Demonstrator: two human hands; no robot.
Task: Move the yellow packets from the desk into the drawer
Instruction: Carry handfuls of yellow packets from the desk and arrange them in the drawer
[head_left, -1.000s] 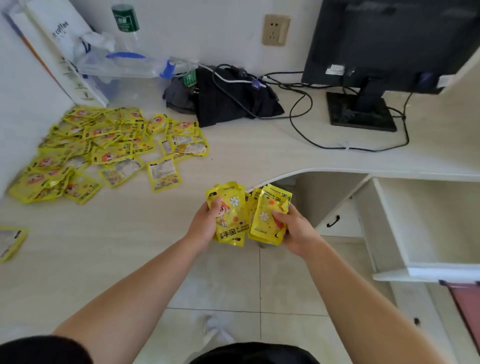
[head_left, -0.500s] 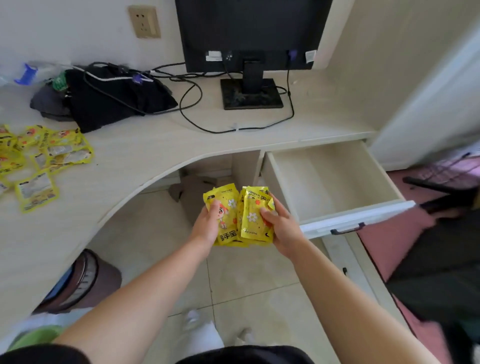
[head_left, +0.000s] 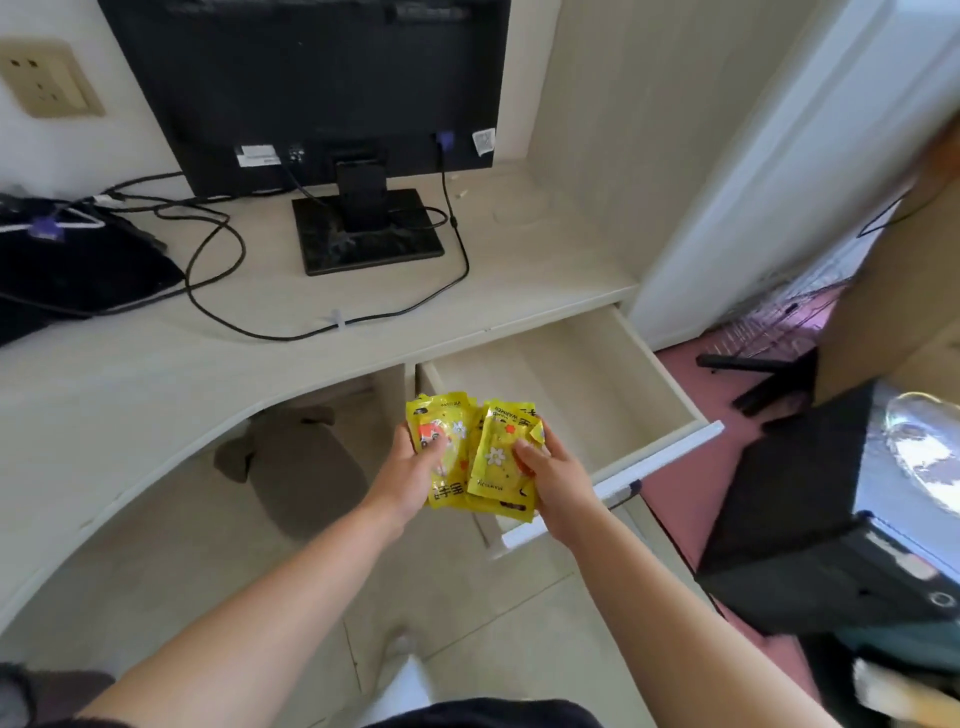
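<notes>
**Packets held right at the open drawer**

Both hands are on a small stack of yellow packets, up in the air over the near left corner of the drawer, which is pulled out from under the desk. Left hand grips the left side, thumb pressed flat on the front. Right hand pinches the right side, thumb on top, fingers curled behind. Packets overlap, a bit fanned. Drawer bottom looks bare. Monitor sits at the back of the desk with cables trailing off to the left.
</notes>
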